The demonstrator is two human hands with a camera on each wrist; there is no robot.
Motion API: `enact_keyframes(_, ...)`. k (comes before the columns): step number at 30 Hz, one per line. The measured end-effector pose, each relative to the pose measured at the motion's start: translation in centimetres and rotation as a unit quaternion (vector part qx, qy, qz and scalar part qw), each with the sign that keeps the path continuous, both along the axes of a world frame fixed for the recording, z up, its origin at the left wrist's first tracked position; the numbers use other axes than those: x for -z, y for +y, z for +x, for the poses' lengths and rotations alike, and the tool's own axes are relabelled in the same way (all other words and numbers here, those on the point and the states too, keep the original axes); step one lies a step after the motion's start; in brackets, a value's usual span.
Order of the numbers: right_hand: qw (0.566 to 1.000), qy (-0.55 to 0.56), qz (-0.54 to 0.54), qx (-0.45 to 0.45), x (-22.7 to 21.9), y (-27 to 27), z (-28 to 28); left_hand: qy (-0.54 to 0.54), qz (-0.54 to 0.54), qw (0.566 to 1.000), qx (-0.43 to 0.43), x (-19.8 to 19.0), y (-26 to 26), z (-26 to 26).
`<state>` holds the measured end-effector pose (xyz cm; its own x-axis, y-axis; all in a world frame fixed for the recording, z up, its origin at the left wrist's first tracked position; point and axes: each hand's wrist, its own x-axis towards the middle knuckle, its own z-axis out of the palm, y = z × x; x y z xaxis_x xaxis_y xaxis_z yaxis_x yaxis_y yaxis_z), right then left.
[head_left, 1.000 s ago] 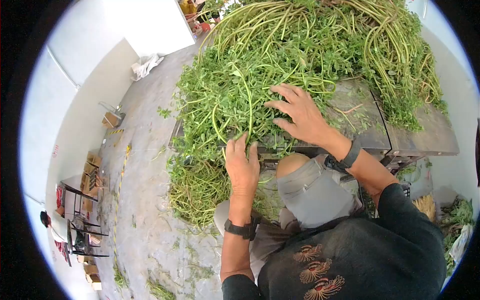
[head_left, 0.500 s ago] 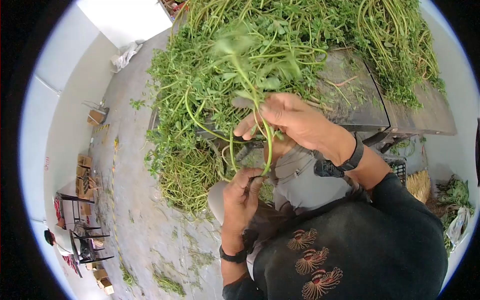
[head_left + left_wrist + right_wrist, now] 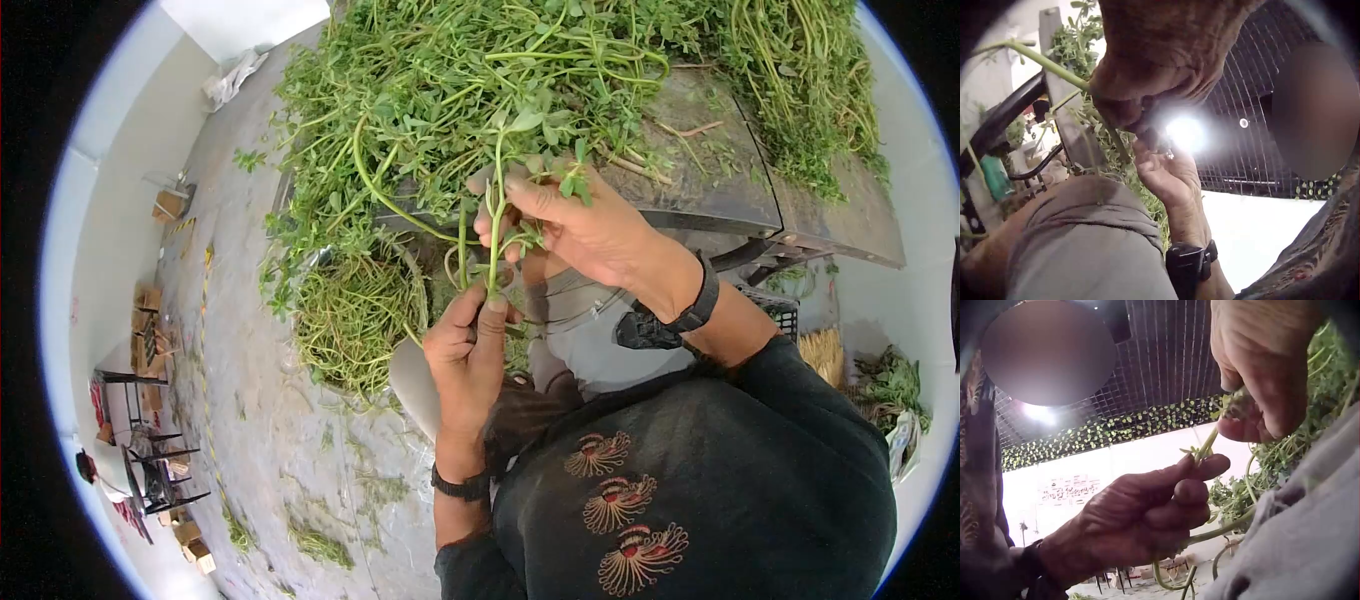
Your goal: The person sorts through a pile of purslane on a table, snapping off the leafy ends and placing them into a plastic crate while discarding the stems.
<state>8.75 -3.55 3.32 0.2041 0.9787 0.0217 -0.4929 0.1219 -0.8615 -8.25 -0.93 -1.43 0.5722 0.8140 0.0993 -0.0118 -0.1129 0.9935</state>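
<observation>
My left hand (image 3: 468, 345) pinches a long green leafy stem (image 3: 497, 245) between thumb and fingers, over my lap in the head view. Just above it, my right hand (image 3: 590, 228) grips the same stem nearer its leafy top, thumb across it. The right wrist view shows a short piece of stem (image 3: 1209, 442) between the fingertips of both hands. A second, looping stem (image 3: 380, 195) curves from the left hand toward the large pile of leafy greens (image 3: 430, 120) on the table (image 3: 850, 220).
A heap of cut stems (image 3: 350, 315) lies low by my left knee. More long-stemmed greens (image 3: 790, 90) hang over the table's right side. Beneath it stands a black crate (image 3: 780, 312) near a straw broom (image 3: 822, 355). Another person (image 3: 105, 475) sits far left, beside cardboard boxes (image 3: 148, 340).
Both hands have come back from the pile toward my body with stems in the left hand. The right hand now grips the upper stem, and the view has shifted slightly.
</observation>
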Motion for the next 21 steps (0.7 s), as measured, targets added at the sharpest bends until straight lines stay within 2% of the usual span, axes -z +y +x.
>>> enact_keyframes(2, 0.999, -0.006, -0.03, 0.009, -0.1, -0.2, 0.3, -0.046, -0.076, 0.996, 0.01, 0.3, 0.0, -0.1)
enact_keyframes(3, 0.998, -0.009, -0.057, 0.015, 0.0, -0.3, 0.4, -0.045, -0.078, 0.996, 0.013, 0.4, 0.1, 0.1)
enact_keyframes(4, 0.998, -0.048, -0.036, 0.034, 0.5, -0.1, 0.5, -0.057, -0.071, 0.996, 0.004, 0.5, 0.3, 0.4)
enact_keyframes(8, 0.99, -0.115, -0.06, 0.06, 0.6, -0.1, 0.9, -0.059, -0.06, 0.996, 0.006, 0.6, 1.0, 0.9)
enact_keyframes(9, 0.985, -0.139, -0.093, 0.034, 0.4, -0.3, 0.8, -0.058, -0.062, 0.996, 0.01, 0.9, 1.1, 1.1)
enact_keyframes(11, 0.978, -0.161, -0.129, 0.005, 0.6, -0.1, 0.7, -0.058, -0.01, 0.998, -0.006, 1.6, 1.1, 1.2)
enact_keyframes(12, 0.965, -0.233, -0.121, 0.002, 1.2, 0.0, 0.7, -0.058, -0.014, 0.998, -0.007, 1.6, 1.1, 1.0)
enact_keyframes(14, 0.935, -0.347, -0.08, 0.0, 2.1, 0.2, 0.7, 0.018, 0.072, 0.997, -0.003, 1.4, 1.3, 0.7)
enact_keyframes(15, 0.934, -0.348, -0.081, 0.001, 2.0, 0.0, 0.9, 0.016, 0.071, 0.997, -0.003, 1.3, 1.2, 0.9)
enact_keyframes(17, 0.902, -0.398, -0.16, -0.054, 0.4, -0.7, 0.7, 0.06, 0.219, 0.973, -0.043, 1.2, 0.8, 1.2)
enact_keyframes(18, 0.902, -0.398, -0.161, -0.052, 0.3, -1.0, 0.6, 0.059, 0.218, 0.973, -0.041, 1.3, 0.7, 1.2)
enact_keyframes(20, 0.838, -0.532, -0.102, -0.069, 0.0, -1.6, 0.6, 0.04, 0.276, 0.959, -0.04, 1.6, 0.6, 1.5)
enact_keyframes(21, 0.838, -0.532, -0.107, -0.06, 0.2, -2.0, 0.6, 0.037, 0.278, 0.959, -0.031, 1.6, 0.4, 1.6)
